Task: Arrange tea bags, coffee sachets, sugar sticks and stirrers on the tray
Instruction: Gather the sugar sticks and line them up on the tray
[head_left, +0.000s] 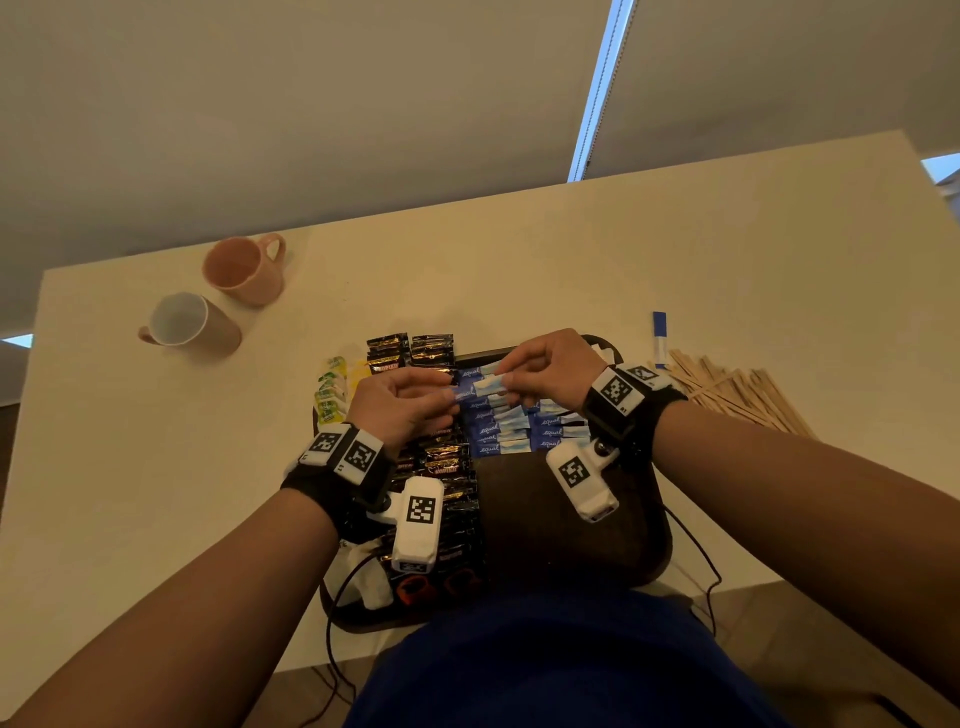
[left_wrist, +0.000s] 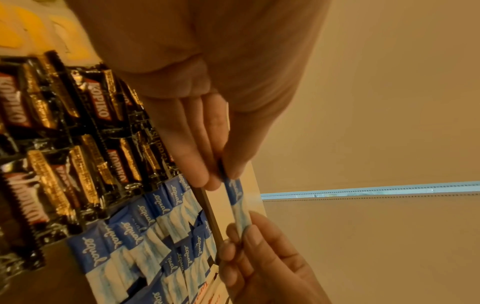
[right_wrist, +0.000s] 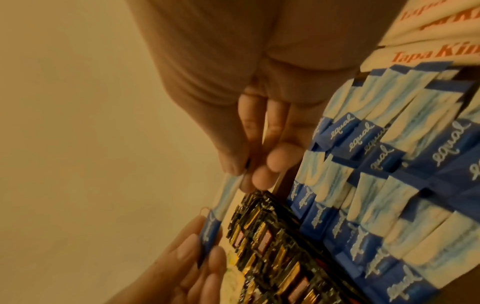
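Two hands hold one blue-and-white sugar stick (head_left: 480, 387) above a dark tray (head_left: 571, 519): the left hand (head_left: 402, 408) pinches its blue end, the right hand (head_left: 553, 374) pinches its white end between thumb and fingertips. Wrist-mounted cameras and the forearms hide much of the tray's near half, and its far rim is mostly covered by the hands. Sugar sticks (head_left: 511, 428) reading "equal" lie in overlapping rows at the tray's middle; black-and-gold coffee sachets (head_left: 447, 462) reading "KOPIKO" fill the column to their left, some reaching past the far rim. Green-and-yellow tea bags (head_left: 332, 389) sit at the far left corner, their print too small to read. In the right wrist view, white packets (right_wrist: 428, 41) marked "Tapa Ki…" are cut off at the frame edge. Wooden stirrers (head_left: 737, 392) lie loose on the table (head_left: 675, 249) right of the tray, beside another sugar stick (head_left: 660, 338). Two mugs (head_left: 218, 296) stand well apart to the far left.
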